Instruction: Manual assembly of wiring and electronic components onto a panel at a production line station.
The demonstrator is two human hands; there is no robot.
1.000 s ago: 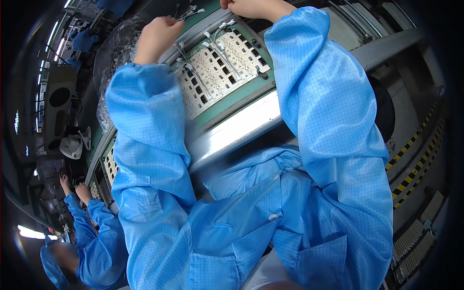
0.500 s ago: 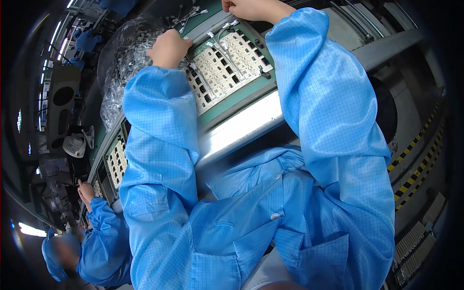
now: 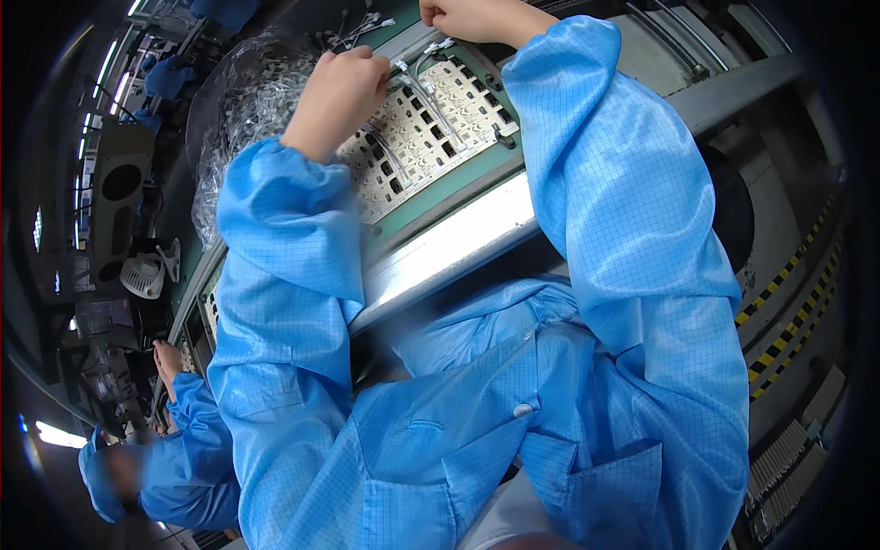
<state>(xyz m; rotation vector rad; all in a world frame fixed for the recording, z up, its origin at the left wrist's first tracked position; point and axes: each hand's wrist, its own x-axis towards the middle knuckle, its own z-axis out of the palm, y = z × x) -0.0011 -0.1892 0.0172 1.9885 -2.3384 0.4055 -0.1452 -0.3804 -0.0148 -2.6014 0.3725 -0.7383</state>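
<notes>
A: Largest first — what fills the view?

B: My two blue sleeves, rising from the lower edge toward the green-framed work surface (image 3: 458,188). On it lies a pale perforated panel (image 3: 412,137) with rows of small dark slots, tilted across the upper centre. Left of it sits a heap of clear plastic bags (image 3: 243,115).

A: And your hands?

B: My left hand (image 3: 341,92) is curled, knuckles up, at the panel's upper left edge, its fingertips at a thin white cable (image 3: 417,87) that runs down across the panel. Whether it actually pinches the cable I cannot tell. My right hand (image 3: 467,16) is closed into a loose fist at the panel's top edge, just above the cable's white connector end; its grip is cut off by the frame.

A: What differs from half a second ago?

B: My left hand has moved right, off the bags and onto the panel — the right hand has hardly shifted.

A: Smaller items?

B: A co-worker's sleeve (image 3: 188,449) at lower left, and a small white fan (image 3: 142,273) near it.
</notes>
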